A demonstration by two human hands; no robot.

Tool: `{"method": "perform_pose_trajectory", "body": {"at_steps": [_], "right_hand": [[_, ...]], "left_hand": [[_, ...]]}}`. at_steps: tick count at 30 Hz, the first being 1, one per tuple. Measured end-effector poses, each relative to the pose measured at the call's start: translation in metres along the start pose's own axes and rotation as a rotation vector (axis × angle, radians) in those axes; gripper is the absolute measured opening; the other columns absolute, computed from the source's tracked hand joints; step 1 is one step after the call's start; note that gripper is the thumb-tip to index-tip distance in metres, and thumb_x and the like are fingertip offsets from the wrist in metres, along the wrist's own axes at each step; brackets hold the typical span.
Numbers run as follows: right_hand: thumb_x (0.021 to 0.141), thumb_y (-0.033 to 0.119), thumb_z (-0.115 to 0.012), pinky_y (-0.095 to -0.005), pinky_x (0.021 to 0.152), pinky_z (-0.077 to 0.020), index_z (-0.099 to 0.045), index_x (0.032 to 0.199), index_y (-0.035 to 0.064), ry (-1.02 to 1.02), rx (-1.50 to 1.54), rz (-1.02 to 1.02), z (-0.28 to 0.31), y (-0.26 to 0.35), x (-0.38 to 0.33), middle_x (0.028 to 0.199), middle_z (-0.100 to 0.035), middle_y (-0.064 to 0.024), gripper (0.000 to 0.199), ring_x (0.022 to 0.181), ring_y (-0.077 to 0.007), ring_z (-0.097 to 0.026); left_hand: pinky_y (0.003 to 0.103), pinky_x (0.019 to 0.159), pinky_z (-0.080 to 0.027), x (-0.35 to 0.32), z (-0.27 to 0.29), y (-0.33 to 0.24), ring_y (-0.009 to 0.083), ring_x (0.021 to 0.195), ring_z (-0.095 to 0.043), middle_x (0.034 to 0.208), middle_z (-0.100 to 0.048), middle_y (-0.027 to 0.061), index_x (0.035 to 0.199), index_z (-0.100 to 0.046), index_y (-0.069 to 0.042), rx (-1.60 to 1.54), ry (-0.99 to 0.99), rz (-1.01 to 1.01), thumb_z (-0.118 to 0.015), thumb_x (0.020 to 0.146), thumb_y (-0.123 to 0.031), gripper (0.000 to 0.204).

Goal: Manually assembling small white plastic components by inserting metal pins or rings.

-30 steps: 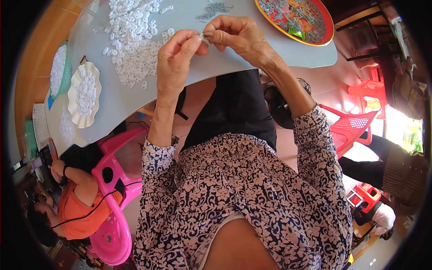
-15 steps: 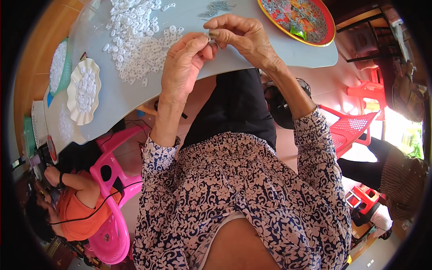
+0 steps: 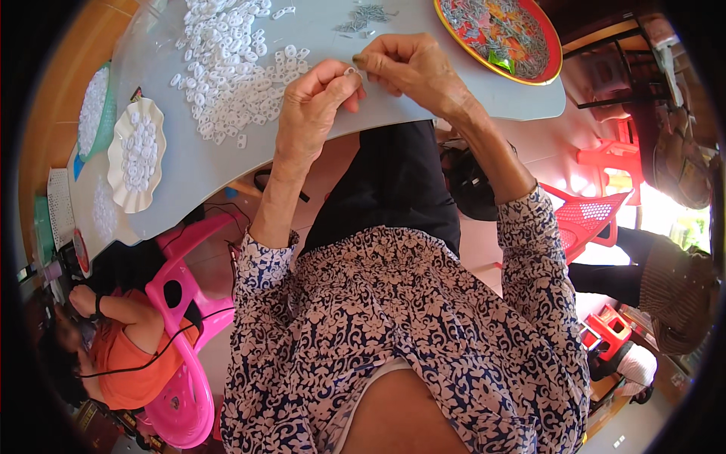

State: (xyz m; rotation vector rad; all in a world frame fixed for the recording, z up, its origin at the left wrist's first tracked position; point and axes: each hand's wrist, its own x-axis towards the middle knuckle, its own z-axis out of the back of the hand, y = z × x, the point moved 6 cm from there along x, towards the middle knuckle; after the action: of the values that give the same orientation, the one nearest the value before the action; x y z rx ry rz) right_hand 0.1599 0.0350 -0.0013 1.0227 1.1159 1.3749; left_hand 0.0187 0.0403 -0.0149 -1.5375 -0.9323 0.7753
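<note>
Between the thumb and forefinger of my left hand [image 3: 321, 106] is a small white plastic piece [image 3: 350, 71], its end poking out at the fingertips. My right hand [image 3: 408, 72] is closed in a pinch just beside it; whatever its fingertips hold, if anything, is too small to make out. Both hands are above the near part of the grey table [image 3: 446, 102]. Left of my left hand lies a big spread of white plastic pieces [image 3: 227, 83] with holes in them. Beyond my right hand is a little heap of thin grey metal pins [image 3: 367, 17].
A red, gold-rimmed round tray [image 3: 554, 64] of metal pieces stands at the right. At the left are a cream scalloped dish [image 3: 119, 178] and a green basket [image 3: 111, 113], both with white pieces. A person in orange [image 3: 144, 356] sits by a pink chair [image 3: 185, 408].
My hands have come slightly apart at the fingertips, and the white piece in my left hand shows more. The right fingers have drawn back a little to the right.
</note>
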Motion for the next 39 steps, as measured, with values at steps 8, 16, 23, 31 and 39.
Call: {"method": "perform_pose_trajectory", "body": {"at_steps": [8,16,23,31,39], "right_hand": [[0.078,0.013,-0.060,-0.0377,0.059,-0.0502,-0.069,0.082,0.0042,-0.080,-0.746,0.494,0.012,0.024,0.045,0.072,-0.064,-0.0179,0.013,0.066,-0.0316,-0.063],[0.073,0.003,-0.060,-0.0418,0.061,-0.0531,-0.064,0.076,-0.0025,0.059,-1.167,0.391,-0.016,0.021,0.065,0.075,-0.063,-0.0231,0.008,0.073,-0.0377,-0.064],[0.070,0.000,-0.060,-0.0425,0.061,-0.0534,-0.062,0.075,-0.0033,0.074,-1.228,0.419,-0.021,0.029,0.063,0.077,-0.063,-0.0223,0.006,0.073,-0.0372,-0.065],[0.078,0.009,-0.063,-0.0253,0.058,-0.0476,-0.065,0.088,-0.0028,-0.052,-0.149,0.070,0.002,0.008,0.018,0.071,-0.062,-0.0069,0.016,0.063,-0.0120,-0.058],[0.088,0.012,-0.062,-0.0201,0.064,-0.0440,-0.064,0.094,0.0017,-0.016,0.396,0.075,-0.002,-0.017,-0.004,0.081,-0.060,0.0005,0.013,0.068,-0.0064,-0.053]], "left_hand": [[0.020,0.063,-0.040,-0.003,-0.002,-0.002,0.0051,0.063,-0.050,0.067,-0.057,0.0000,0.079,-0.061,-0.002,0.038,-0.069,-0.068,-0.055,0.088,-0.013,0.016],[0.021,0.062,-0.041,-0.006,-0.004,-0.006,0.0062,0.063,-0.051,0.070,-0.057,0.0002,0.081,-0.060,-0.001,0.051,-0.065,-0.115,-0.054,0.088,-0.014,0.016],[0.021,0.063,-0.041,-0.005,-0.003,-0.003,0.0058,0.063,-0.050,0.070,-0.058,-0.0002,0.080,-0.059,-0.001,0.046,-0.069,-0.084,-0.054,0.088,-0.014,0.016],[0.022,0.066,-0.040,-0.002,0.003,0.006,0.0068,0.064,-0.050,0.070,-0.058,0.0020,0.084,-0.061,0.000,-0.086,-0.070,-0.088,-0.054,0.088,-0.014,0.016],[0.023,0.067,-0.042,-0.001,0.002,0.005,0.0083,0.066,-0.052,0.066,-0.056,0.0024,0.087,-0.062,0.000,-0.047,-0.069,-0.111,-0.052,0.091,-0.016,0.019]]}}
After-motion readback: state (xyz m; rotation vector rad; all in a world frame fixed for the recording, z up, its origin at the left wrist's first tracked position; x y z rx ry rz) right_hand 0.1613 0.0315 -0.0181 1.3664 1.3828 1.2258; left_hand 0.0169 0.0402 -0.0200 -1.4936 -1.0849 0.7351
